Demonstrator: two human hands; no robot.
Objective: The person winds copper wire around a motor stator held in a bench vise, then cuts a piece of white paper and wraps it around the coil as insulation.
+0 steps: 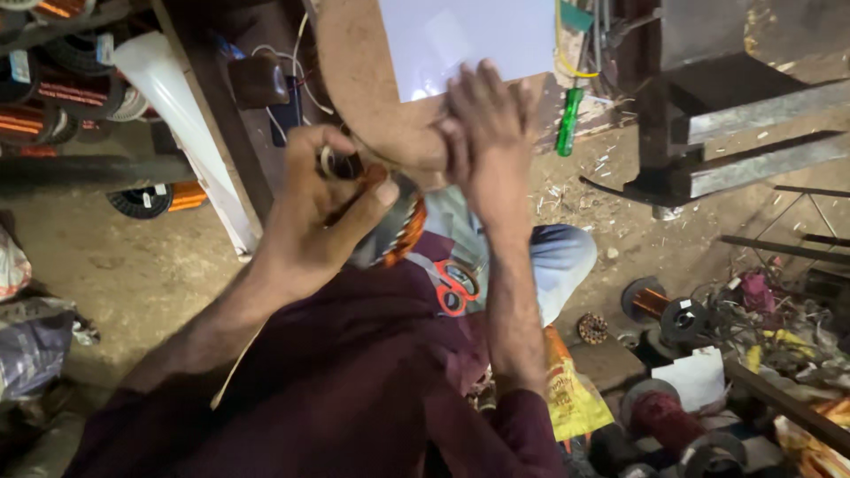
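Dusty concrete floor [133,265] spreads below us, littered with scraps, wire spools and bits of paper. We hold a round motor stator [394,226] just above our lap: a grey metal ring with glossy copper-orange windings showing along its rim, partly hidden behind our fingers. Our left hand [314,212] is wrapped around its left side, thumb pressed over the top edge, fingers curled tight on it. Our right hand [482,133] lies flat with fingers spread upward against the curved end of a brown wooden board [363,80], touching it just above the stator; whether that hand also grips anything we cannot tell. A white sheet [469,35] rests on the board, smooth and bright. Red-handled scissors [453,288] lie on our lap, on the maroon cloth beside pale blue denim. A green-handled screwdriver [569,119] stands near the board's right edge. Copper wire spools [660,305] sit on the floor to the right, with a crinkled yellow packet [571,389] near our right forearm. A dull grey metal frame [753,133] juts in from the upper right.
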